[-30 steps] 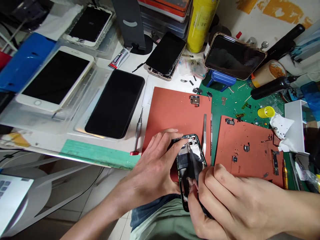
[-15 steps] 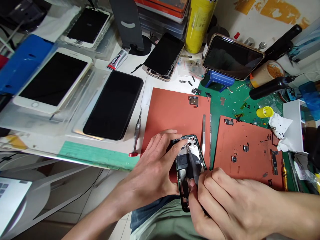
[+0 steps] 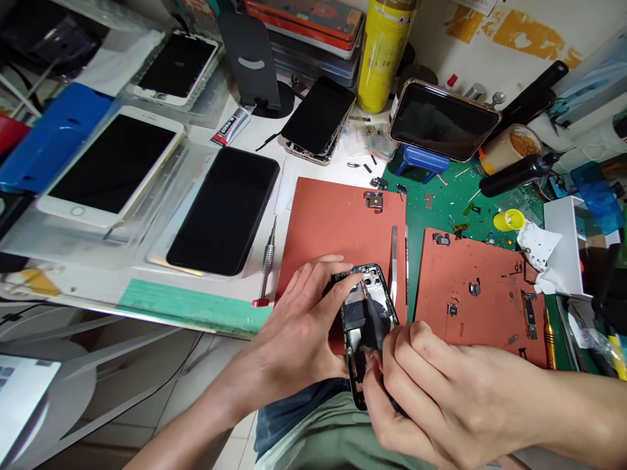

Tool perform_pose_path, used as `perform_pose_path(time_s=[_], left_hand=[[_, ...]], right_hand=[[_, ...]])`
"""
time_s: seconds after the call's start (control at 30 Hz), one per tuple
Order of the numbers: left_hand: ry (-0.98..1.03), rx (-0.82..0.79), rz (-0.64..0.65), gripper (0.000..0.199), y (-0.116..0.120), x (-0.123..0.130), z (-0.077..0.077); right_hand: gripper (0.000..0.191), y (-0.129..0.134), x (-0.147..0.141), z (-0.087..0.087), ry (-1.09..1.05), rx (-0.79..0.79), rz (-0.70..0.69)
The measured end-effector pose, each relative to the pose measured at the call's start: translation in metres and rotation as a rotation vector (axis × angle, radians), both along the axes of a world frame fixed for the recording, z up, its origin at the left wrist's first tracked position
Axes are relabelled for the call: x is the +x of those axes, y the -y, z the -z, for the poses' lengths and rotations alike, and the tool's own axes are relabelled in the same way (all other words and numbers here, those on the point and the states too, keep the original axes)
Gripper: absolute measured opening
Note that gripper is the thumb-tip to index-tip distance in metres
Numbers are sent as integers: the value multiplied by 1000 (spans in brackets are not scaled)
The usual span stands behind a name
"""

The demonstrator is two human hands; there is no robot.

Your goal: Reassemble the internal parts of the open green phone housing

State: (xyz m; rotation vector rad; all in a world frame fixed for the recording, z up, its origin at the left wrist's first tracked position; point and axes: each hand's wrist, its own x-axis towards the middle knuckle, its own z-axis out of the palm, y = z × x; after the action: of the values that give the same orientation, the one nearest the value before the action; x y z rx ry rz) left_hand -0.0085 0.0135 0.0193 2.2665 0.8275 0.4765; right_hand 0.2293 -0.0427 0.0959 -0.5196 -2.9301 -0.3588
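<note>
My left hand (image 3: 306, 320) grips an opened phone housing (image 3: 356, 316) by its left edge, with the thumb at the top near the camera holes. The housing is tilted over the front edge of a reddish mat (image 3: 337, 222). Pinched in my right hand (image 3: 441, 385) are dark tweezers (image 3: 375, 313), whose tips point into the upper part of the housing, close to my left thumb. My right fingers cover the housing's lower right side. A small metal part (image 3: 375, 201) lies at the mat's top right corner.
Silver tweezers (image 3: 394, 261) and a thin metal tool (image 3: 407, 261) lie right of the housing. A second reddish mat (image 3: 470, 326) bears small parts. To the left are a screwdriver (image 3: 268, 261), a black phone (image 3: 225, 209) and a white phone (image 3: 115, 163). A propped phone (image 3: 443, 121) stands behind.
The camera view has shifted slightly, so the bench items sit a little differently. My right hand and its tweezers have moved slightly left; my left hand keeps its hold on the housing.
</note>
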Motion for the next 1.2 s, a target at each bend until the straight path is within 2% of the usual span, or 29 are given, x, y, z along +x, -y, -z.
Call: perform_pose_path(time_s=[0.13, 0.43, 0.83, 1.0, 1.13, 1.2], left_hand=[[0, 19, -6, 77, 2, 1, 0], [-13, -5, 1, 83, 1, -1, -1], [-4, -6, 1, 77, 1, 0, -1], [-10, -10, 4, 80, 2, 0, 0], [-7, -9, -11, 83, 3, -1, 1], [-3, -12, -16, 85, 4, -2, 3]], right_hand=[[26, -1, 0, 2, -8, -25, -16], [24, 3, 0, 10, -65, 3, -7], [21, 3, -2, 12, -67, 31, 7], [23, 4, -1, 12, -80, 37, 11], [27, 13, -2, 9, -83, 54, 55], [23, 29, -1, 6, -92, 36, 157]])
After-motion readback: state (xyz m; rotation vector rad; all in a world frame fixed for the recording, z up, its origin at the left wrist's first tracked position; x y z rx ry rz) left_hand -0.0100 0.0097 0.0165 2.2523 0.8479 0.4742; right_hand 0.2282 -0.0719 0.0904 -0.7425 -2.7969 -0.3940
